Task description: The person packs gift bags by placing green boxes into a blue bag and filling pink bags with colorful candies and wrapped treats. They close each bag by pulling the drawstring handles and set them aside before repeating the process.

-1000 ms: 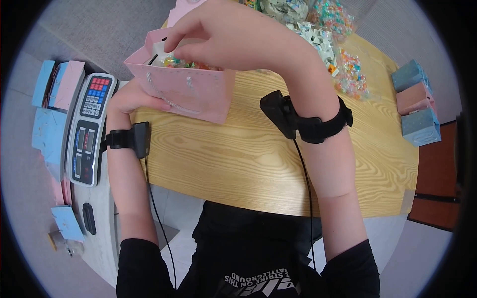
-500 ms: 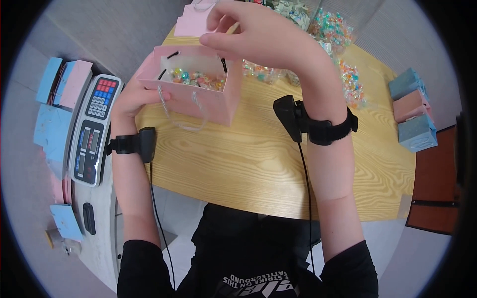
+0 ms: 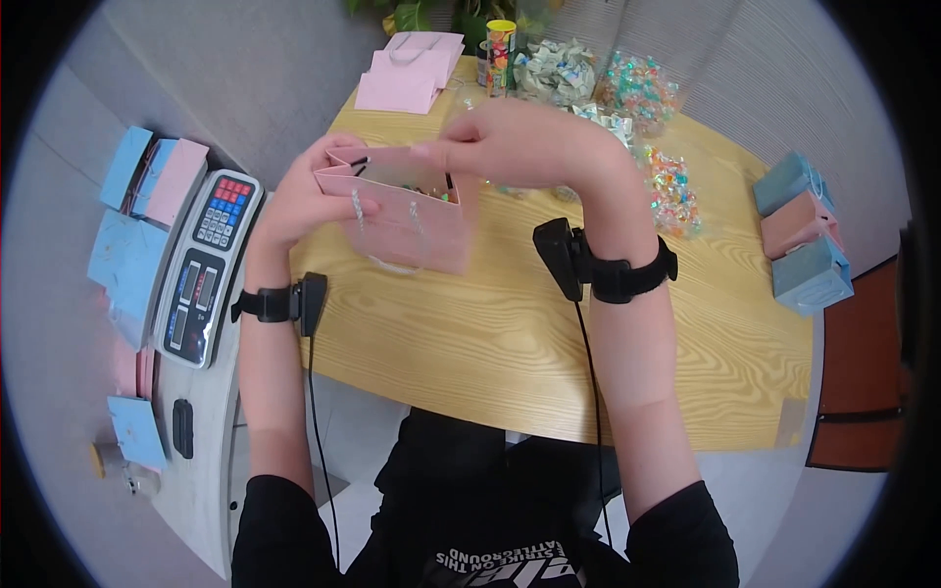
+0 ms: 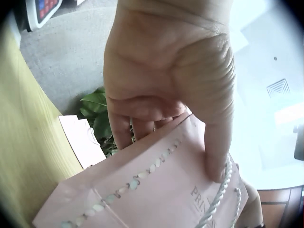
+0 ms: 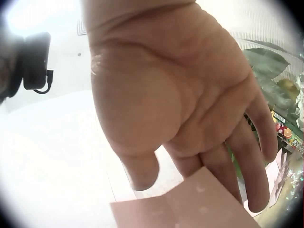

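A pink paper gift bag [image 3: 412, 230] with rope handles stands at the left of the table, small wrapped candies [image 3: 431, 191] partly visible inside. My left hand [image 3: 309, 196] grips its upper left side. In the left wrist view the thumb [image 4: 218, 152] presses the printed front beside a handle, with the other fingers behind the rim. Over the bag's right side reaches my right hand [image 3: 534, 147], its thumb tip at the far rim. The right wrist view shows this thumb [image 5: 140, 173] apart from the long, nearly straight fingers, which pass behind the bag's corner.
Flat pink bags [image 3: 407, 78] lie at the back, beside a colourful can [image 3: 500, 59]. Several clear packs of wrapped candy [image 3: 671, 191] line the back right. Blue and pink bags [image 3: 812, 274] stand at the right edge. To the left is a scale [image 3: 211, 265]. Cables [image 3: 593, 412] trail from both wrists.
My right hand has risen from inside the bag and come back down to its rim. The bag has shifted right and nearer, its opening now looking narrower. The left hand keeps its hold.
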The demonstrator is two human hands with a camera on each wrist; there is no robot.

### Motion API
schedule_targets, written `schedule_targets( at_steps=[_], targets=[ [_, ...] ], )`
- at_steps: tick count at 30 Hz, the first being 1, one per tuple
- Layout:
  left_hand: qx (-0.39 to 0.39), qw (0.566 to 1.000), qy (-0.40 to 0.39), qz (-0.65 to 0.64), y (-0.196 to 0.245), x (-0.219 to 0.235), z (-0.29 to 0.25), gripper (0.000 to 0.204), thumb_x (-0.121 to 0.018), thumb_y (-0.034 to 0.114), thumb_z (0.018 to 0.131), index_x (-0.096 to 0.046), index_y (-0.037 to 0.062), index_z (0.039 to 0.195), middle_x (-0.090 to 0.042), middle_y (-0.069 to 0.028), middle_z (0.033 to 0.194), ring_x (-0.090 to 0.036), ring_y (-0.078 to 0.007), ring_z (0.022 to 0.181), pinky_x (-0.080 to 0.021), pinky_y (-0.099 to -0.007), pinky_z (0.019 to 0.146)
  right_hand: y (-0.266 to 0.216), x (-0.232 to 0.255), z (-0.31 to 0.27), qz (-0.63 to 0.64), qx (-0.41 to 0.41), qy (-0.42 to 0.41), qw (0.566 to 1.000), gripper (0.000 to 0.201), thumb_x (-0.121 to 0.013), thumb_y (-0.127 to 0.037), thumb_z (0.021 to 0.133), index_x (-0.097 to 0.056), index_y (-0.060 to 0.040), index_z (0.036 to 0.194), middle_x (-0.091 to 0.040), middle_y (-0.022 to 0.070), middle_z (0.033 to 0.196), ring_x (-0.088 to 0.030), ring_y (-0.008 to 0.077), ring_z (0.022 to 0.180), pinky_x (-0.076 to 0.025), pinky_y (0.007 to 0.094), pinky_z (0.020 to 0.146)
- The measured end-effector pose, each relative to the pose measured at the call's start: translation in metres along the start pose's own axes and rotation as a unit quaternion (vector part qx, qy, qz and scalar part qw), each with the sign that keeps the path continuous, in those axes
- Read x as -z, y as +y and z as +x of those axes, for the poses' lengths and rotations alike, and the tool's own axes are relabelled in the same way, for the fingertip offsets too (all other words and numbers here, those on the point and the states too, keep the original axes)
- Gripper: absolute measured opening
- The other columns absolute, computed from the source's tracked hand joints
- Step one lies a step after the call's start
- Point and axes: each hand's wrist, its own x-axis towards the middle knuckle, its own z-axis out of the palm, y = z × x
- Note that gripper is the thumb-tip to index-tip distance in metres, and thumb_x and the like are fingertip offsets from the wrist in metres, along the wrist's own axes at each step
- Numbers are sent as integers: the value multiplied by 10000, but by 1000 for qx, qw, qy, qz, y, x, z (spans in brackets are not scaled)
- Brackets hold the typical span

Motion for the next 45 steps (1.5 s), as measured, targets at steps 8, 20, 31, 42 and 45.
schedule_targets(
  at_steps=[8, 20, 31, 42, 45],
  targets=[
    [6, 993, -45, 111, 38, -27, 0, 568, -771, 92, 615, -546, 53, 1135, -598, -25, 1032, -554, -113, 964, -436, -244, 837, 17, -23, -33, -106, 89, 116, 984, 347, -676, -218, 701, -622, -42, 995, -641, 131, 841, -613, 285, 781, -479, 359, 659],
    [-83, 917, -279, 271, 89, -119, 50, 369, -634, 162, 792, -596, 27, 1133, -661, -104, 909, -600, -150, 806, -466, -274, 714, 79, 13, -110, -70, 8, 128, 989, 296, -696, -102, 645, -641, -22, 925, -637, 165, 812, -612, 271, 737, -471, 346, 640],
    [-41, 878, -329, 344, 94, -133, 73, 338, -553, 61, 791, -592, 32, 1126, -642, -103, 866, -570, -137, 745, -462, -273, 691, 66, 17, -104, -162, -141, 80, 973, 251, -709, -182, 639, -674, -3, 812, -614, 166, 666, -583, 290, 594, -461, 348, 566],
    [-128, 897, -240, 347, 98, -101, 54, 667, -787, 228, 659, -515, 36, 1236, -629, -119, 993, -600, -187, 892, -476, -290, 826, 57, 14, -107, -156, -73, 58, 983, 390, -674, -140, 666, -632, -90, 1051, -640, 143, 838, -607, 316, 782, -488, 361, 702],
    [-83, 880, -241, 401, 104, -106, 55, 594, -764, 263, 651, -565, 14, 1153, -628, -130, 873, -604, -178, 808, -477, -288, 739, 67, 7, -104, -111, 0, 109, 988, 504, -691, -118, 657, -585, -109, 1150, -645, 143, 885, -612, 312, 795, -488, 370, 715]
  ],
)
